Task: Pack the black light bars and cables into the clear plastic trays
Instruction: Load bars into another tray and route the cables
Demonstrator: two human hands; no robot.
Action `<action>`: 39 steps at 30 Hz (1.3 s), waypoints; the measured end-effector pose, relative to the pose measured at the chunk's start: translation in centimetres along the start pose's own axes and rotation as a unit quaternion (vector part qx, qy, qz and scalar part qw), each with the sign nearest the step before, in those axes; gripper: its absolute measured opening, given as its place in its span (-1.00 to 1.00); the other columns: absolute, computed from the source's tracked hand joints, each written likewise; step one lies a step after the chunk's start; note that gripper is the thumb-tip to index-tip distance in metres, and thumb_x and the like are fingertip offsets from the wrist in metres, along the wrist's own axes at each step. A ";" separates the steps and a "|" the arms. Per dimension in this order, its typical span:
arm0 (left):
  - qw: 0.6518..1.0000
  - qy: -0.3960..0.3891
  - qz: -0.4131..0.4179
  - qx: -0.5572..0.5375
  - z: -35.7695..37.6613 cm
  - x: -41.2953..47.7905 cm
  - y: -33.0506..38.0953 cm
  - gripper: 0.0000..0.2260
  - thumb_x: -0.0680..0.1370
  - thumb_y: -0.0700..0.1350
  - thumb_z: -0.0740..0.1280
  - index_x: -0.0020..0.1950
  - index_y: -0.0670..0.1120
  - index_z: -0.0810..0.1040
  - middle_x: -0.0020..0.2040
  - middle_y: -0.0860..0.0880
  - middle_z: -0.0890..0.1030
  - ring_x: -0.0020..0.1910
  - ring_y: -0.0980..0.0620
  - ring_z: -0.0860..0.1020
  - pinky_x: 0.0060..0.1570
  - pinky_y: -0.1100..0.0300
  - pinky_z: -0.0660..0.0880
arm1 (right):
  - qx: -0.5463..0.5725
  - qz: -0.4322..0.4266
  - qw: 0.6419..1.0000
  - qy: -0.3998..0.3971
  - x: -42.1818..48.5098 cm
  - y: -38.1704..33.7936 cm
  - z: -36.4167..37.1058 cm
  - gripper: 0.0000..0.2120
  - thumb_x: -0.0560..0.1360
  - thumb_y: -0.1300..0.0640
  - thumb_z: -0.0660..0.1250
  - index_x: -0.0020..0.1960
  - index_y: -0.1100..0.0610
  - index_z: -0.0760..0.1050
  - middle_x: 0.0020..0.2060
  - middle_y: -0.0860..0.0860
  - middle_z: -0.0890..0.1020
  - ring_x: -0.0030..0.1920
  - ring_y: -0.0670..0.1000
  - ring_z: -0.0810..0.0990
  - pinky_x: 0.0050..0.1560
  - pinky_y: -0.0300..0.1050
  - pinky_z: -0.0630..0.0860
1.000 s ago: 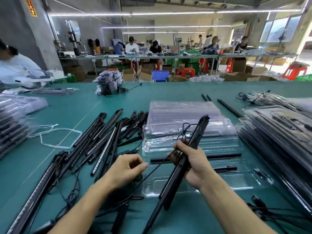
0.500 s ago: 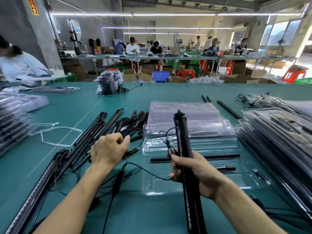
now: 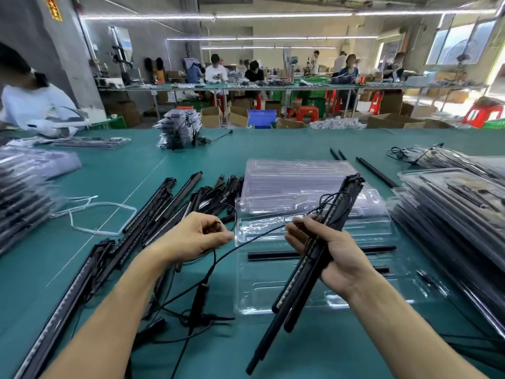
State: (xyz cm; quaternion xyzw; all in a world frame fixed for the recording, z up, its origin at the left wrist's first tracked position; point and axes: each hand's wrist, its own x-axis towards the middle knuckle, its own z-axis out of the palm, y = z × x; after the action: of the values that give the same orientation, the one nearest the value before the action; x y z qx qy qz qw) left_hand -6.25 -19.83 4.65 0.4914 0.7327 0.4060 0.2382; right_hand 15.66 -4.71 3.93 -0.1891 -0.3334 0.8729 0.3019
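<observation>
Two hands: a left hand (image 3: 191, 236) and a right hand (image 3: 333, 255). The right fingers wrap one bundle (image 3: 341, 203) with three bar ends showing. One cable (image 3: 257, 239) runs between both sets of fingers. Under the right fingers, one open tray (image 3: 273, 291) holds two bars (image 3: 273, 255). Left of the left fingers lies one pile (image 3: 161, 209), its bars too many to count.

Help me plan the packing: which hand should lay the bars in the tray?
Right. The right hand holds the light bars above the open tray; the left hand only pinches the cable.
</observation>
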 end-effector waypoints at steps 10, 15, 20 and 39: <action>0.982 0.174 0.024 0.066 2.2 2.1 1.9 -0.81 0.46 0.10 0.50 -0.20 0.01 0.62 -0.34 0.02 0.60 -0.35 0.11 0.47 -0.28 0.15 0.40 | -0.095 0.071 0.984 -0.131 -0.6 2.9 5.3 -0.77 0.40 0.34 0.44 0.04 0.32 0.54 -0.14 0.21 0.67 -0.13 0.15 0.70 -0.01 0.03 0.64; 0.962 0.201 -0.007 -0.187 1.8 2.7 2.7 -0.58 0.29 0.20 0.49 -0.17 -0.14 0.55 -0.42 -0.01 0.46 -0.57 0.10 0.34 -0.51 0.22 0.30 | -0.170 0.125 0.973 -0.090 -0.3 4.6 7.0 -0.89 0.49 0.35 0.38 -0.10 0.17 0.52 -0.23 0.11 0.62 -0.15 0.11 0.64 -0.05 0.12 0.64; 0.963 0.173 0.005 -0.207 1.3 2.7 2.5 -0.61 0.29 0.18 0.47 -0.13 -0.11 0.55 -0.45 0.04 0.53 -0.50 0.11 0.46 -0.43 0.24 0.41 | -0.115 0.134 0.979 -0.106 -0.1 4.9 7.3 -0.89 0.52 0.36 0.34 -0.15 0.20 0.52 -0.29 0.14 0.63 -0.30 0.08 0.68 -0.23 0.00 0.66; 1.000 -0.024 0.017 0.004 1.3 -2.7 0.1 -0.56 0.38 0.35 0.38 -0.18 -0.03 0.60 -0.33 -0.05 0.64 -0.42 0.00 0.56 -0.43 0.19 0.48 | 0.110 -0.090 0.988 0.060 4.9 -4.1 4.7 -0.78 0.61 0.32 0.21 -0.17 0.12 0.39 -0.40 0.08 0.62 -0.34 0.02 0.69 -0.21 0.19 0.54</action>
State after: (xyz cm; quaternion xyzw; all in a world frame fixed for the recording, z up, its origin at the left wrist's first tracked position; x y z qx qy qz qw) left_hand -4.12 -21.83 3.83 0.5146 0.7197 0.3951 0.2471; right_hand 11.21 -1.27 9.50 -0.1762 -0.2324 0.8606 0.4175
